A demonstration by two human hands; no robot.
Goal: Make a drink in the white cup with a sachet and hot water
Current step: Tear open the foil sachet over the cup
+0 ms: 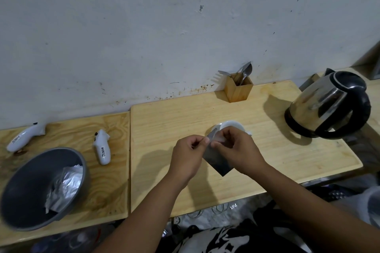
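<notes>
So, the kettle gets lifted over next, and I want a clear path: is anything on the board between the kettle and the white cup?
No. The head view shows bare wooden board between kettle and white cup, only the kettle's shadow.

The sachet (pixel 218 161) is a dark, silvery packet held above the wooden table (pixel 277 150), its lower corner pointing toward 6 o'clock, its top edge pinched between 2 hands. At 12 o'clock from it, just behind, the white cup (pixel 231 124) stands upright, mostly hidden, only its rim showing. The steel kettle (pixel 329 107) with its black handle stands at 2 o'clock, well apart.
</notes>
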